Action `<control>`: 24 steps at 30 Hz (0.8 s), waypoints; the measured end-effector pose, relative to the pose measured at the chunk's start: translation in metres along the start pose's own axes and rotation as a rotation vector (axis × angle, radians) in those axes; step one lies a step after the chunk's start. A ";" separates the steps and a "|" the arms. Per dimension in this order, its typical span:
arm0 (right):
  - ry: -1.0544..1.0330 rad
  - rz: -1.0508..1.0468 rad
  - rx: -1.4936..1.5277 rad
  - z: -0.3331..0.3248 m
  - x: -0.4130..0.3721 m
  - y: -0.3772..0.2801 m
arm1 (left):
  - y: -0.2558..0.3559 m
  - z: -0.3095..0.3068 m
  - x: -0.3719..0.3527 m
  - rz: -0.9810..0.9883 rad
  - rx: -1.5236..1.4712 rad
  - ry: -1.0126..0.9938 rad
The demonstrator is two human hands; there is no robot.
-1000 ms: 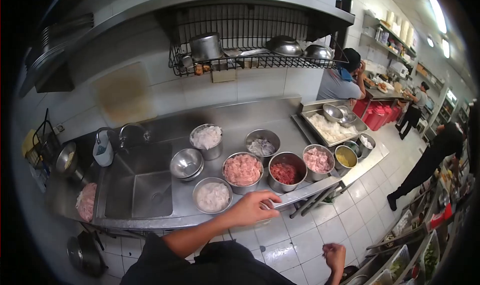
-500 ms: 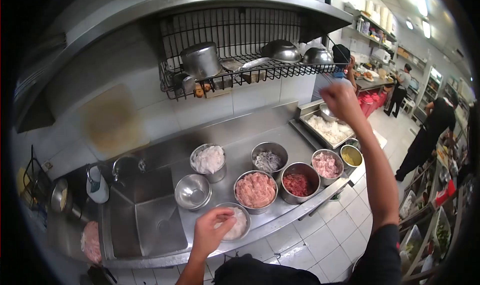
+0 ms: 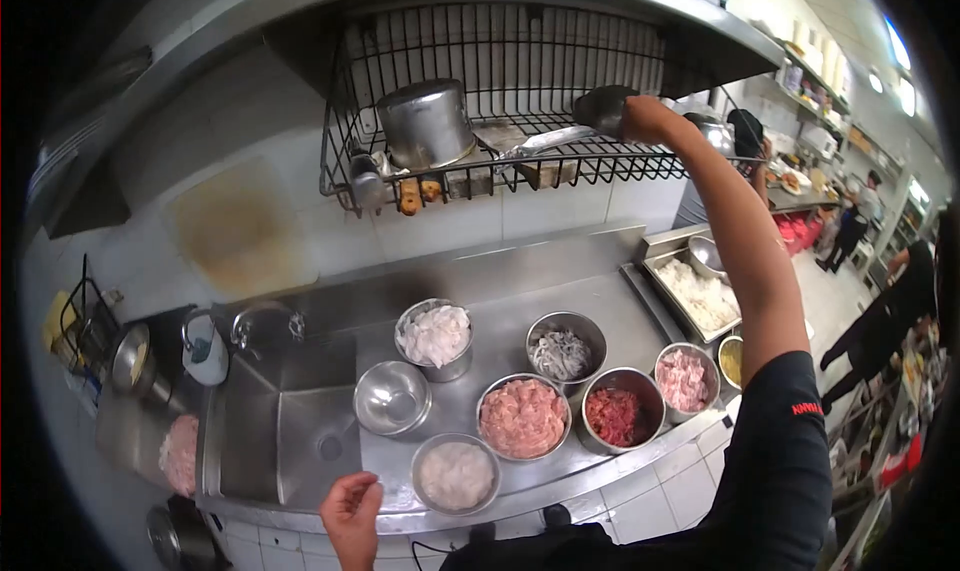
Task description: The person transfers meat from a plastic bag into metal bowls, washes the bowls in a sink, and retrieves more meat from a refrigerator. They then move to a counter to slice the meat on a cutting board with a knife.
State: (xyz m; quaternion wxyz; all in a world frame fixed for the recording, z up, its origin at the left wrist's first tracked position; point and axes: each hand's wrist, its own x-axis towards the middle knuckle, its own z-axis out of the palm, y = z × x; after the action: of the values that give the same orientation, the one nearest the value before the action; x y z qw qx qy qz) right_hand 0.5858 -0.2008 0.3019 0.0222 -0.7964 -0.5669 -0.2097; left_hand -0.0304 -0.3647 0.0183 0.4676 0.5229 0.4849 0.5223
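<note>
My right hand [image 3: 652, 121] reaches up to the wire rack and grips the right edge of an upside-down metal bowl [image 3: 603, 109]; some fingers are hidden. Low at the front, my left hand [image 3: 352, 508] is curled closed, with nothing visible in it, left of a bowl of whitish, translucent food [image 3: 456, 475]. Beside that bowl on the steel counter stand a pot of pale pink meat [image 3: 522, 418], a pot of dark red meat [image 3: 618, 416] and empty nested bowls [image 3: 392, 398]. Farther back are containers of white pieces [image 3: 434, 335] and grey strips [image 3: 562, 354].
The wire rack [image 3: 400, 181] holds a large pot [image 3: 425, 126] and a long-handled utensil [image 3: 548, 143]. A sink [image 3: 285, 421] lies left. A tray of white food [image 3: 700, 299], a container of pink pieces [image 3: 685, 379] and a yellow-filled container [image 3: 733, 361] stand right. People work behind.
My right hand has moved from in front of the rack's right end onto the metal bowl. My left hand has left the bowl of whitish food and moved left. The view has shifted.
</note>
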 end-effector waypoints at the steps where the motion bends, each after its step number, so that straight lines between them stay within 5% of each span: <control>1: 0.037 -0.070 -0.025 0.003 0.000 0.001 | -0.006 0.002 -0.006 0.018 0.005 0.021; 11: 0.035 -0.357 -0.176 -0.012 -0.009 -0.006 | 0.019 0.089 -0.057 0.033 0.022 0.185; 24: -0.024 -0.331 -0.224 -0.018 -0.009 -0.012 | 0.011 0.092 -0.080 0.063 -0.014 0.267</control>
State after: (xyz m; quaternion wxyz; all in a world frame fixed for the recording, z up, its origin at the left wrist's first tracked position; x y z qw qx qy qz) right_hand 0.5674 -0.2093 0.3131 -0.1077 -0.6924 -0.6633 -0.2628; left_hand 0.0634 -0.4434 0.0201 0.3856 0.4604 0.5228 0.6050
